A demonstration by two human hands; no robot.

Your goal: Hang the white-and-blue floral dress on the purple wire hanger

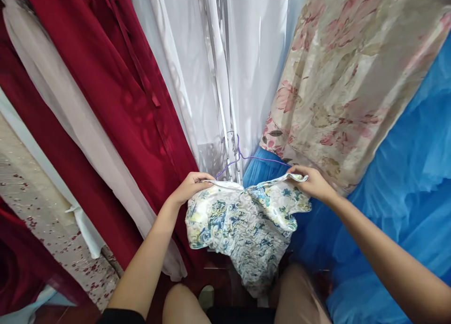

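A short-sleeved floral blouse [246, 220] in white, blue and yellow hangs in front of me on a thin purple hanger [264, 159]. Its gathered lower part drops toward my knees. My left hand [192, 187] pinches the blouse at its left shoulder edge, thumb and fingers closed on the cloth. At the other shoulder, my right hand [312, 181] grips the neckline edge, which folds over near the fingertips. Between the hands, the hanger's hook rises above the V-shaped neck. The hanger's arms run down into the shoulders of the blouse.
Long dark red garments [116, 80] hang at the left beside a pale pink one [81, 108]. White cloth [257, 56] hangs straight ahead. To the right are a beige floral garment [338, 80] and blue tulle [398, 211]. Tiled floor [214, 277] shows below.
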